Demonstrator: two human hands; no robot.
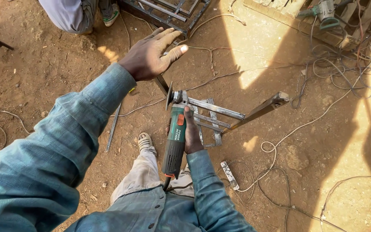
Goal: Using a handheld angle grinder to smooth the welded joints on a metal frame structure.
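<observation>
Bare brown dirt (56,73) outdoors, half in sun, strewn with tangled cables (323,73). Two grinders: one green one (174,141) gripped around its body by the right hand (192,135), disc up beside a welded steel frame (228,116); a second (325,13) lies far off. The left hand (151,53) hovers spread wide, holding nothing. Another person's legs (78,15) stand nearby.

Your right hand (193,136) hides part of the grinder (174,139) | top edge crops the other person (76,15) | your left palm unseen
</observation>
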